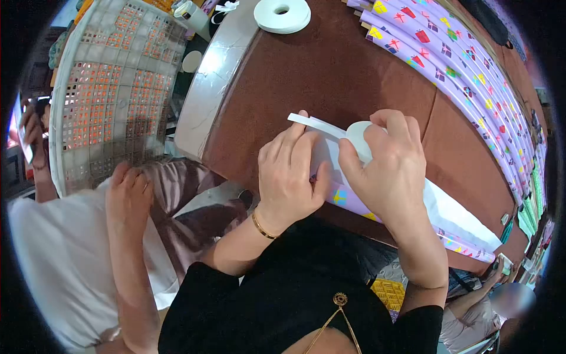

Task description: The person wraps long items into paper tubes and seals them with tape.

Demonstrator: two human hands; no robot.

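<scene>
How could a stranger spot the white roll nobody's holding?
Find the brown tabletop, then its far end, left of the purple patterned rolls. A flat white roll with a dark centre hole lies there, untouched, unlike the white disc at the right hand.

My tally by kind
One crate [101, 115], one bracelet [260, 228], one pendant [339, 299]; more patterned rolls [451, 50] than I can count.

A lilac roll [466, 246] with colourful print lies slantwise along the brown worktop [283, 76], a white sheet [451, 209] beside it; a straight white strip [315, 124] runs toward a round white roll [358, 140].
</scene>
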